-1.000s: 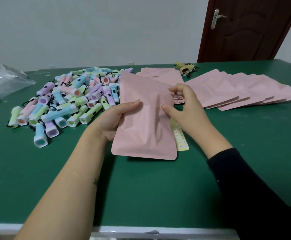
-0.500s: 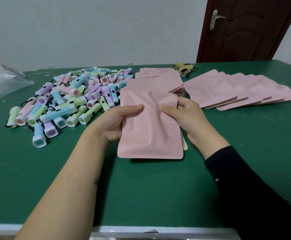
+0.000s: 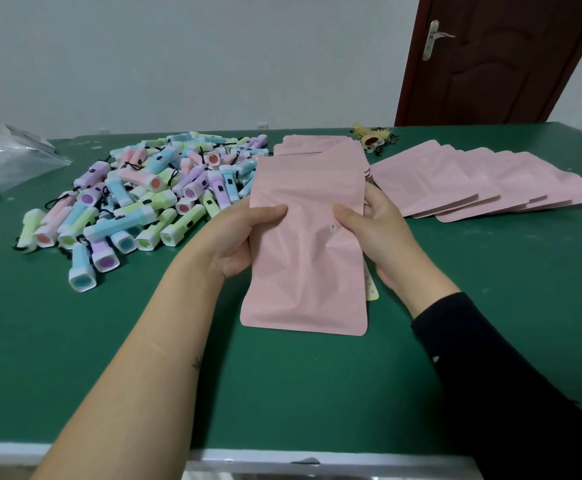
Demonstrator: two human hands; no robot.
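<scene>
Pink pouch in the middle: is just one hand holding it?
No, the left hand and the right hand each grip a side edge of the pink pouch.

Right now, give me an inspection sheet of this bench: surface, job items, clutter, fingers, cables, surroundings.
Surface: green table, pale specks.
Job's things: pink pouch held in both hands; torch pile to the left; pouch stack behind; fanned pouches to the right.
Clutter: clear bag far left; yellow strip under the pouch; yellow trinket at the far edge.
Fingers: left hand and right hand grip the pouch's sides, thumbs in front.
Cables: nothing seen, only torch cords.
Surroundings: pale wall, brown door.
</scene>
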